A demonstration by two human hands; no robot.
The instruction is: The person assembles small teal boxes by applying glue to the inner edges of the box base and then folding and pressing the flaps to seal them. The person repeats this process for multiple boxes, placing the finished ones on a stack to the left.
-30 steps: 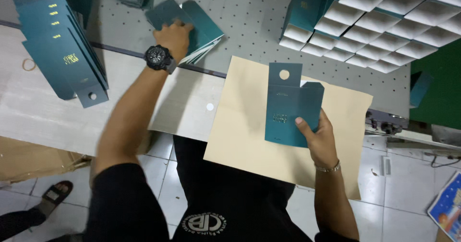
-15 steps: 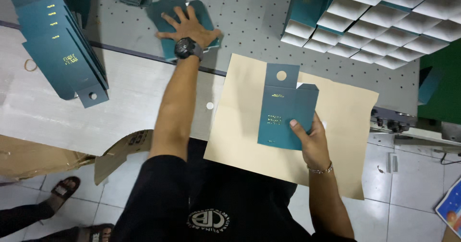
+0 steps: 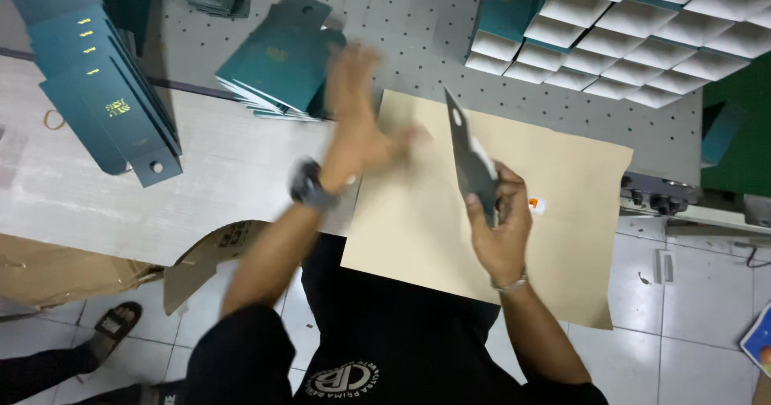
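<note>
Motion blurs the left hand (image 3: pixel 361 124), open and empty, now pulled back from the teal stack (image 3: pixel 277 63) toward the tan sheet (image 3: pixel 562 204). Right hand (image 3: pixel 499 228) has tipped its gripped teal carton blank (image 3: pixel 470 160) edge-on above that sheet, ready for folding.

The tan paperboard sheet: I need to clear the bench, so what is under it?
The tan sheet lies on the pale table and grey perforated board, its near edge overhanging the person's lap. Anything beneath is hidden.
</note>
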